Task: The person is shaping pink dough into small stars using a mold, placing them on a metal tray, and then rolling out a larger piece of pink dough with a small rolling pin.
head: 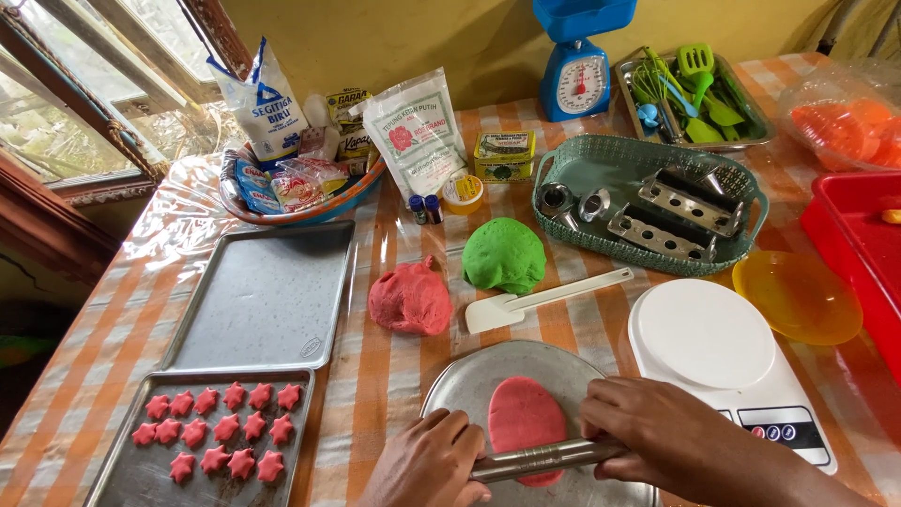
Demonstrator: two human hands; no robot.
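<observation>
A flat oval of pink dough [522, 418] lies on a round metal plate [469, 380] at the near table edge. Across its near end rests a slim metal rolling pin [540, 459]. My left hand [427, 464] is closed on the pin's left end. My right hand [652, 430] grips its right end from above. A lump of pink dough [409, 299] and a ball of green dough [504, 254] sit just beyond the plate, with a white spatula [540, 300] between them and the plate.
Left: a baking tray [122, 469] with several pink star shapes, and a second tray [266, 296] behind it. Right: a white digital scale [723, 361], an orange bowl [798, 297], a red tub [859, 244]. Back: a teal basket [563, 164] of metal tools, ingredient packets, a blue scale [577, 80].
</observation>
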